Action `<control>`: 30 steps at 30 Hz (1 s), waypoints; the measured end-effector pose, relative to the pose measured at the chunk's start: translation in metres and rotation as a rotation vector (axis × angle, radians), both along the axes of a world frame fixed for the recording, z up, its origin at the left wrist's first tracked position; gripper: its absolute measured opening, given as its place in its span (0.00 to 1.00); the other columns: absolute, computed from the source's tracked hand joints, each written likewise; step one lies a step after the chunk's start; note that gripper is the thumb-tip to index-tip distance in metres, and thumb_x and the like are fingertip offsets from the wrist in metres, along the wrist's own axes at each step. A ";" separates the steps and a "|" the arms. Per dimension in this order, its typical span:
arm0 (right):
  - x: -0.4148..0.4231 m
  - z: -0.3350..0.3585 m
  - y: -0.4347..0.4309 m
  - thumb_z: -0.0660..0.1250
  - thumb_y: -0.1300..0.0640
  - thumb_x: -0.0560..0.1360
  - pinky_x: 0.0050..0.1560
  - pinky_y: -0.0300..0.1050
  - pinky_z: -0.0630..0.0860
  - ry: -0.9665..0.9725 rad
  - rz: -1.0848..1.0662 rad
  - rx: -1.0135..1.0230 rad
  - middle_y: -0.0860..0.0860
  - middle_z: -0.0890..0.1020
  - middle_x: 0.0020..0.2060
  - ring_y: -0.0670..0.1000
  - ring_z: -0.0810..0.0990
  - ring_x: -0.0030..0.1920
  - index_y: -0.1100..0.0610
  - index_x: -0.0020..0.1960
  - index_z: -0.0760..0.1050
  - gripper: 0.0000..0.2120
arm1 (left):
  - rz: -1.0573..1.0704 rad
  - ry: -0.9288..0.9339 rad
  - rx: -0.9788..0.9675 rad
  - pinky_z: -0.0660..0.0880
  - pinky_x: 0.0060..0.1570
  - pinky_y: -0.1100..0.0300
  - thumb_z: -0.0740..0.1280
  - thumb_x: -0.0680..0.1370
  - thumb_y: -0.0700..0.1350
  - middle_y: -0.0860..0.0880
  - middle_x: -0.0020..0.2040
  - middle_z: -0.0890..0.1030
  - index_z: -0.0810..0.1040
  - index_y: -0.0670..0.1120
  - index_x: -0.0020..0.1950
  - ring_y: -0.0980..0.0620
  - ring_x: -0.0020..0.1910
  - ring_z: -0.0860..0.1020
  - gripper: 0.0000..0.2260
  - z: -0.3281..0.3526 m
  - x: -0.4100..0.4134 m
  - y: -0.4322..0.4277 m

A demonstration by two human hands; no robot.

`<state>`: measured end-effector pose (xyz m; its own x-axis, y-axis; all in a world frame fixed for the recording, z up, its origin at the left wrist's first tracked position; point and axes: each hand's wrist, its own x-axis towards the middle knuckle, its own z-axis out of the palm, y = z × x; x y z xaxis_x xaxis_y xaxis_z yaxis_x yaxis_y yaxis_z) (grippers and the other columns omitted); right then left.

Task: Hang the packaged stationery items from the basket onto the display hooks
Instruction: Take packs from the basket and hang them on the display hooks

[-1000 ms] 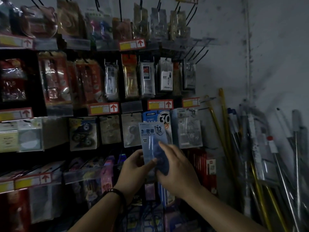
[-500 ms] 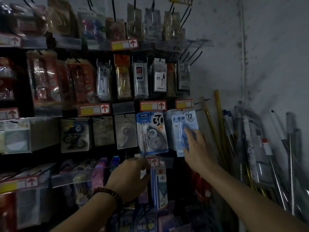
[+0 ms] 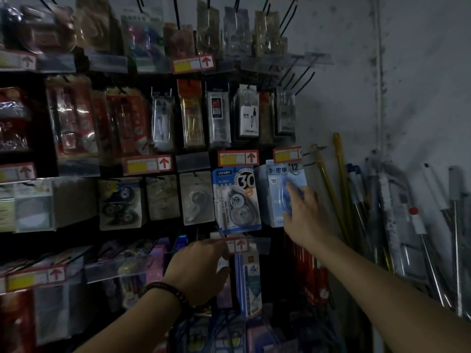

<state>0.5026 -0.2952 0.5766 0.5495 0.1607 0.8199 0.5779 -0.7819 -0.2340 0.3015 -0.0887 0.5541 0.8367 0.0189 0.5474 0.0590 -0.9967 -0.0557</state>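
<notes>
A light-blue correction-tape pack marked 12 (image 3: 285,174) sits at the top of a stack of like packs on the right-most hook of the middle row. My right hand (image 3: 304,217) holds it, fingers spread over its front, thumb hidden. My left hand (image 3: 200,268) hovers lower, fingers curled, against the price rail (image 3: 240,245) of the row below; whether it grips anything is unclear. To the left hangs a blue pack marked 30 (image 3: 237,197). Dim packs in what looks like the wire basket (image 3: 216,329) show at the bottom edge.
Rows of hooks full of packaged stationery cover the dark board to the left. Bare black hooks (image 3: 300,77) stick out at the upper right. Poles and mop handles (image 3: 339,189) lean against the grey wall on the right.
My right hand carried the pack marked 12 up and right from chest height to the right-most hook. My left hand let go of it and dropped to the lower price rail.
</notes>
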 end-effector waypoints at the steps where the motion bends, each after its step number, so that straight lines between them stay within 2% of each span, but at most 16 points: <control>1: 0.000 0.001 -0.001 0.67 0.48 0.80 0.54 0.54 0.81 0.014 0.003 0.008 0.53 0.64 0.72 0.56 0.73 0.64 0.44 0.83 0.47 0.40 | 0.000 -0.002 0.001 0.80 0.58 0.52 0.66 0.81 0.57 0.58 0.65 0.79 0.76 0.59 0.65 0.53 0.61 0.80 0.13 0.000 0.000 0.000; 5: 0.000 0.006 -0.003 0.64 0.48 0.81 0.56 0.53 0.79 0.047 0.010 0.019 0.52 0.62 0.73 0.55 0.72 0.65 0.46 0.83 0.49 0.37 | 0.001 -0.018 0.012 0.80 0.57 0.53 0.65 0.82 0.56 0.56 0.64 0.80 0.77 0.58 0.65 0.52 0.61 0.80 0.12 0.003 0.001 0.001; 10: 0.005 0.005 -0.004 0.65 0.48 0.81 0.54 0.53 0.79 0.020 -0.002 -0.066 0.53 0.62 0.72 0.57 0.74 0.63 0.45 0.83 0.49 0.37 | 0.017 -0.027 0.047 0.79 0.58 0.52 0.65 0.82 0.56 0.56 0.64 0.79 0.77 0.59 0.65 0.50 0.61 0.80 0.12 0.004 0.000 0.004; 13: 0.011 0.002 -0.001 0.69 0.53 0.79 0.53 0.55 0.80 0.056 -0.006 -0.058 0.53 0.64 0.72 0.57 0.74 0.62 0.43 0.82 0.47 0.41 | 0.016 -0.006 0.035 0.79 0.58 0.51 0.66 0.81 0.57 0.56 0.64 0.79 0.76 0.59 0.63 0.51 0.61 0.79 0.12 0.003 -0.003 0.007; 16: 0.017 0.001 0.005 0.72 0.60 0.75 0.52 0.57 0.81 0.114 -0.033 -0.092 0.56 0.65 0.72 0.58 0.75 0.60 0.44 0.82 0.46 0.47 | 0.028 0.000 0.044 0.79 0.54 0.52 0.66 0.81 0.58 0.56 0.63 0.79 0.76 0.59 0.62 0.50 0.60 0.80 0.11 0.001 -0.007 0.011; 19: 0.011 0.003 0.010 0.71 0.64 0.75 0.60 0.58 0.79 0.247 -0.069 -0.117 0.58 0.61 0.74 0.60 0.72 0.67 0.47 0.82 0.49 0.45 | 0.043 0.015 0.070 0.75 0.48 0.56 0.65 0.81 0.57 0.55 0.61 0.79 0.76 0.58 0.60 0.50 0.58 0.80 0.09 -0.001 -0.015 0.014; 22: 0.001 -0.004 0.013 0.69 0.63 0.76 0.66 0.60 0.76 0.287 -0.029 -0.087 0.57 0.59 0.75 0.61 0.69 0.71 0.49 0.82 0.52 0.41 | 0.045 0.032 0.050 0.77 0.47 0.55 0.64 0.81 0.57 0.55 0.58 0.80 0.75 0.57 0.57 0.49 0.56 0.81 0.08 -0.008 -0.028 0.022; 27: -0.035 -0.049 0.022 0.67 0.59 0.76 0.60 0.60 0.78 0.135 0.098 -0.031 0.55 0.67 0.65 0.60 0.72 0.64 0.53 0.71 0.67 0.25 | 0.064 0.090 -0.004 0.80 0.48 0.52 0.65 0.80 0.60 0.57 0.57 0.80 0.76 0.58 0.58 0.51 0.54 0.82 0.10 -0.044 -0.065 0.037; 30: -0.081 -0.085 0.032 0.66 0.54 0.80 0.60 0.55 0.77 0.137 0.180 -0.060 0.52 0.71 0.64 0.56 0.73 0.63 0.52 0.70 0.71 0.19 | 0.084 0.163 -0.025 0.81 0.47 0.51 0.63 0.80 0.58 0.56 0.55 0.82 0.77 0.57 0.56 0.49 0.52 0.83 0.09 -0.084 -0.089 0.051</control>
<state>0.4221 -0.2631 0.4915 0.6135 0.3120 0.7255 0.6749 -0.6842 -0.2764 0.2128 -0.0376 0.4697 0.9092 0.1040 0.4031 0.1339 -0.9899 -0.0466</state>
